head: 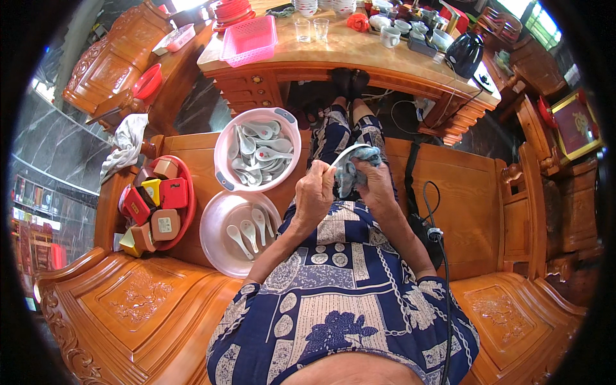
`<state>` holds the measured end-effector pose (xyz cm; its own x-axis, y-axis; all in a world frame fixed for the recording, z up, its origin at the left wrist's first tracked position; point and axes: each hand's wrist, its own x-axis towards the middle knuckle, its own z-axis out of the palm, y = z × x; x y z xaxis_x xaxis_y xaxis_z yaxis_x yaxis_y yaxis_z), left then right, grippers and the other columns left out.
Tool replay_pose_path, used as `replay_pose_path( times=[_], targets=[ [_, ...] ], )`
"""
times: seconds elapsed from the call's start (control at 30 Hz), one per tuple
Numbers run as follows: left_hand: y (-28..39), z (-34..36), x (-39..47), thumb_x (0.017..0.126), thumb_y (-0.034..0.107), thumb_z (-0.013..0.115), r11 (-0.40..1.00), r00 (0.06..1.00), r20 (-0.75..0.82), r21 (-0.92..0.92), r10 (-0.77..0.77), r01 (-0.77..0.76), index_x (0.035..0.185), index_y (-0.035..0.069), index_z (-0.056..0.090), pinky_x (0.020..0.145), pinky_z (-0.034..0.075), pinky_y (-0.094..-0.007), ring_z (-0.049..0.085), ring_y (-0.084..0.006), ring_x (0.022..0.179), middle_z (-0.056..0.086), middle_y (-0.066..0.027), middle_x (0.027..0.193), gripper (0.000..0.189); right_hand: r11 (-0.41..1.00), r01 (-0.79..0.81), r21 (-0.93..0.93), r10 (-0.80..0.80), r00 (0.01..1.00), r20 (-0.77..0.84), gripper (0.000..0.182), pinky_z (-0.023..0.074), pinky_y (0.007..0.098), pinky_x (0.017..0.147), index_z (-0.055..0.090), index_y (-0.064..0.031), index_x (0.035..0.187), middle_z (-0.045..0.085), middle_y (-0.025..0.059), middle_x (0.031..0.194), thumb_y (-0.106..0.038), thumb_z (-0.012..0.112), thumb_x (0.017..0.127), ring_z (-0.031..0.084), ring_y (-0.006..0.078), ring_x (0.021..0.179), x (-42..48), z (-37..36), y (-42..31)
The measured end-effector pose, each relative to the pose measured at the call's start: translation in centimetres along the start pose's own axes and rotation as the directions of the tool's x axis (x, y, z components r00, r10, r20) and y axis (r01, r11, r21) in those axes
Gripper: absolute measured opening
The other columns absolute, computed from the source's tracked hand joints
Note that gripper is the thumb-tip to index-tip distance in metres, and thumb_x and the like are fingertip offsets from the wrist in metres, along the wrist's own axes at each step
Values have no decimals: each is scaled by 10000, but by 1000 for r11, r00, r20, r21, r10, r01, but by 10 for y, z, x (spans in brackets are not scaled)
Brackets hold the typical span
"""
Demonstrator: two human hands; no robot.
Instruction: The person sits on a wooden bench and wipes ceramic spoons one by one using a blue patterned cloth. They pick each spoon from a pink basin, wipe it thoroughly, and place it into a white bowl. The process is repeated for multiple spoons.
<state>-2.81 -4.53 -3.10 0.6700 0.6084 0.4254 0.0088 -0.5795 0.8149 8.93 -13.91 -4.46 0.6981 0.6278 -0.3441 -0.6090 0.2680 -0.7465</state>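
Note:
Above my lap, my left hand pinches the end of a white ceramic spoon, seen mostly edge-on. A crumpled blue-grey cloth is gripped in my right hand and pressed against the spoon, hiding part of it. To the left of my knees, a white basin with grey handles holds a heap of ceramic spoons, some with red flower prints. Nearer my body stands a translucent pale basin, where several white spoons lie side by side.
A red tray of small boxes sits at the bench's left end, near a draped white cloth. Across from me, the table bears a pink basket, glasses, cups and a black kettle. A cable runs down my right side.

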Motion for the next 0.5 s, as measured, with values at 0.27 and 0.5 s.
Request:
replay_pose_path(
  times=[0.27,0.5],
  targets=[
    [-3,-2,-1,920,135,552,995,990,111,70,-84,77,819,45,485,513,433,-433,590,-379,597,535,-178,591,151,990,124,-65,-120,991,64,190,545,266,676,639,-32,961,686,38,844,26,681,785,653,121,711,10,-6,8],
    [-3,-22,7,880,165,581,974,974,218,227,-56,6,782,38,491,543,446,-447,604,-369,604,575,-181,608,184,635,587,-502,-516,806,290,188,507,235,692,616,-24,959,663,6,884,6,693,790,621,79,775,17,-23,-1]
  ],
)
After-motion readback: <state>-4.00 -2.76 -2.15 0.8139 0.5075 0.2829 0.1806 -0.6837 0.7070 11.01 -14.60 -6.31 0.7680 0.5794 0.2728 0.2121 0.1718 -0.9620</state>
